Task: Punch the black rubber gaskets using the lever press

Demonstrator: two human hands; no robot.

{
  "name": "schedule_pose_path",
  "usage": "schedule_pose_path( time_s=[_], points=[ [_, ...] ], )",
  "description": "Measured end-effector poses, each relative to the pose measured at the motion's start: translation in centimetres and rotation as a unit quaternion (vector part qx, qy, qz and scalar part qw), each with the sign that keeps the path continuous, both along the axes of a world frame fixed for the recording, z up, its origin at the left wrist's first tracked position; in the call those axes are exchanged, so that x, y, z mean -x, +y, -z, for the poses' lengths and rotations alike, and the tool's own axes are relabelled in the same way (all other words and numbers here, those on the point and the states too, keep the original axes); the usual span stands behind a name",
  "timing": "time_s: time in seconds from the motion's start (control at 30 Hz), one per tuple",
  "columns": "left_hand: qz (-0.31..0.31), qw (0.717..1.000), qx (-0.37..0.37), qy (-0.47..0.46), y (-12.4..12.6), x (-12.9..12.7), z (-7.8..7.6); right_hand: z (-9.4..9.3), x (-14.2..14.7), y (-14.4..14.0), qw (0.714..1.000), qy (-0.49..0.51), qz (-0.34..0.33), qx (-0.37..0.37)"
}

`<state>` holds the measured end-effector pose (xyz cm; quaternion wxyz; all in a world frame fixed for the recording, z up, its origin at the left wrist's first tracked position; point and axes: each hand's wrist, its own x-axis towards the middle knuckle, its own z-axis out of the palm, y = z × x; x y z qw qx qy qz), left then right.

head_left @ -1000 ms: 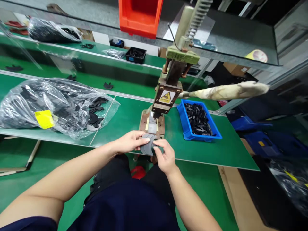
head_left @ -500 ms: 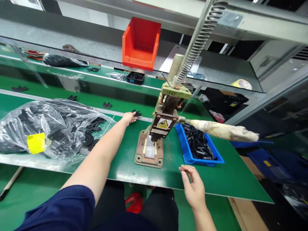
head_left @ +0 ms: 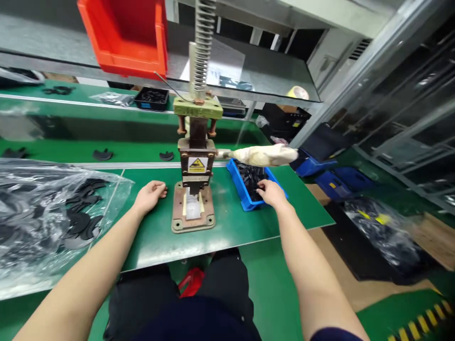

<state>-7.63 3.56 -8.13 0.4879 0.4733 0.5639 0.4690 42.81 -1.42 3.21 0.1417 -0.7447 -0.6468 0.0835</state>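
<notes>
My left hand (head_left: 151, 196) rests on the green bench just left of the hand press (head_left: 196, 163), its fingers curled in with nothing visible in them. Behind it, a curved black piece (head_left: 166, 156) lies on the green strip past the metal rail. My right hand (head_left: 270, 192) reaches over the near edge of a blue bin (head_left: 245, 192) full of slim black plastic pieces (head_left: 250, 176). Its thumb and fingers are pinched together among them; what they hold is too small to make out. A pale block (head_left: 193, 210) sits on the press base under the ram.
A clear plastic bag (head_left: 39, 213) of curved black pieces covers the bench's left. The press's wrapped lever (head_left: 266, 155) sticks out above the blue bin. An orange-red bin (head_left: 128, 52) stands on the shelf overhead. Another curved piece (head_left: 103, 154) lies beyond the rail.
My left hand has drawn back from the curved black piece near the rail, which stays behind. My right hand has moved forward into the blue bin. The view has swung right.
</notes>
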Motion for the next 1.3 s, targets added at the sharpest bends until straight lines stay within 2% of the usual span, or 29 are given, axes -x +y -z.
schedule_pose_path(
  time_s=[0.13, 0.23, 0.37, 0.53, 0.8, 0.93, 1.03, 1.1, 1.2, 1.3],
  points=[
    [0.041, 0.998, -0.009, 0.049, -4.6, 0.0, 0.7, 0.3, 0.0, 3.3, 0.997, -0.047, 0.009, 0.062],
    [0.04, 0.997, -0.016, 0.066, -6.5, -0.7, 0.4, 0.6, 1.1, 4.9, 0.994, -0.075, -0.019, 0.074],
    [0.038, 0.993, -0.023, 0.108, -6.6, -1.3, 0.2, 0.8, 2.4, 5.8, 0.991, -0.108, -0.049, 0.069],
    [0.043, 0.987, -0.039, 0.151, -6.2, -1.3, 0.8, 0.8, 3.0, 5.8, 0.987, -0.131, -0.057, 0.069],
    [0.039, 0.98, -0.062, 0.184, -6.3, -1.3, 0.9, 0.4, 3.7, 5.0, 0.989, -0.12, -0.025, 0.079],
    [0.038, 0.977, -0.062, 0.199, -6.4, -1.2, 1.1, -0.6, 2.9, 3.9, 0.997, -0.066, 0.011, 0.042],
    [0.035, 0.982, -0.061, 0.176, -6.5, -1.1, 1.0, -1.3, 2.5, 2.3, 0.999, 0.006, 0.034, -0.022],
    [0.03, 0.988, -0.06, 0.138, -6.5, -1.2, 0.7, -1.3, 3.1, 0.6, 0.995, 0.068, 0.025, -0.074],
    [-0.012, 0.996, -0.06, 0.062, -7.3, -1.6, -0.1, 0.0, 5.4, -3.2, 0.975, 0.17, -0.028, -0.144],
    [-0.048, 0.994, -0.091, 0.025, -10.1, -2.6, -1.2, 2.3, 9.1, -8.1, 0.943, 0.251, -0.087, -0.2]
  ],
)
